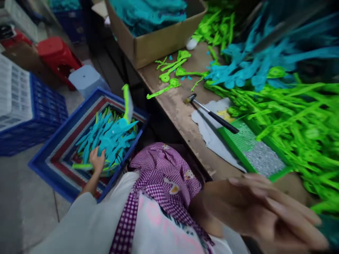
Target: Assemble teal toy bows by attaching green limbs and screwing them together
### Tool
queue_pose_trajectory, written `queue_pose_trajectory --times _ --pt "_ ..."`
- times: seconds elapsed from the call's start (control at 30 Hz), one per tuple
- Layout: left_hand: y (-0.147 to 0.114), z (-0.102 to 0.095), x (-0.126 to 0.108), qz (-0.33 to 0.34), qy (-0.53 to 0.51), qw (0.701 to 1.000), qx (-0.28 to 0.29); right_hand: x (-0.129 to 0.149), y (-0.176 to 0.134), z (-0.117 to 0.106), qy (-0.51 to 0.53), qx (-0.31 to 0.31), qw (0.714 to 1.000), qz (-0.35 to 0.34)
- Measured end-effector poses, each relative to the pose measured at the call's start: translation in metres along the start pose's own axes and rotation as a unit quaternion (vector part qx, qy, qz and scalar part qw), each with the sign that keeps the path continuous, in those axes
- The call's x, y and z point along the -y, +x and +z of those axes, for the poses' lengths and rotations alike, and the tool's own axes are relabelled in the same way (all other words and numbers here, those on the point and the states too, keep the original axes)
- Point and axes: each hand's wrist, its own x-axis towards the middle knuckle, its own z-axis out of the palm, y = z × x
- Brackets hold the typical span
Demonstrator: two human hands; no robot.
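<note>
My left hand (pixel 97 160) is low over a blue-rimmed crate (pixel 57 148), its thumb and fingers apart against a heap of teal plastic pieces (pixel 113 135). Lime-green pieces show among the teal ones, and one green-and-white piece (pixel 127 104) stands up at the crate's far side. My right hand (pixel 267 211), large and blurred, is at the table's near edge with fingers stretched out to the right; I see nothing held in it. A dark teal thing (pixel 329 229) shows by its fingertips, too cut off to name. Beyond this hand lies a green tray (pixel 238 141) holding small grey bits.
A black-handled hammer (pixel 214 116) lies across the tray's edge on the table (pixel 174 109). Lime-green pieces (pixel 299 120) and teal pieces (pixel 254 67) are heaped at right. A cardboard box (pixel 159 47) stands at the back. Left are a red stool (pixel 57 54) and stacked crates (pixel 45 102).
</note>
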Motion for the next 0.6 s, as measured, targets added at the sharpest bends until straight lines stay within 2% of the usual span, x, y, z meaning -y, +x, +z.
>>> queue_pose_trajectory --times 0.07,0.1,0.13,0.23,0.33,0.4,0.47,0.53,0.57,0.6 --pt "-0.002 0.012 0.026 -0.041 0.028 0.999 0.014 0.002 -0.003 0.012 0.05 -0.135 0.984 -0.104" --pt "-0.002 0.019 0.035 -0.042 0.033 0.998 0.023 0.002 -0.005 0.018 0.077 -0.174 0.971 -0.143" --pt "-0.002 0.025 0.041 -0.042 0.038 0.998 0.026 0.001 -0.007 0.023 0.097 -0.182 0.965 -0.164" --pt "0.007 0.042 0.043 -0.078 0.053 0.993 0.07 -0.008 -0.015 0.033 0.096 -0.142 0.974 -0.147" --pt "0.034 0.058 0.023 -0.075 0.055 0.992 0.086 -0.023 -0.021 0.032 0.043 -0.062 0.991 -0.106" --pt "0.063 0.068 -0.006 -0.048 0.039 0.995 0.074 -0.032 -0.024 0.026 0.021 0.004 0.997 -0.076" --pt "0.098 0.07 -0.052 -0.008 0.009 0.998 0.06 -0.039 -0.027 0.018 0.009 0.039 0.999 -0.017" --pt "0.132 0.058 -0.115 0.051 -0.028 0.998 0.029 -0.041 -0.026 0.013 0.002 0.03 0.998 0.049" --pt "0.148 0.046 -0.152 0.091 -0.049 0.995 -0.004 -0.041 -0.024 0.012 0.006 0.023 0.998 0.058" --pt "0.162 0.029 -0.192 0.16 -0.094 0.98 -0.074 -0.041 -0.021 0.014 0.018 0.023 0.999 0.044"
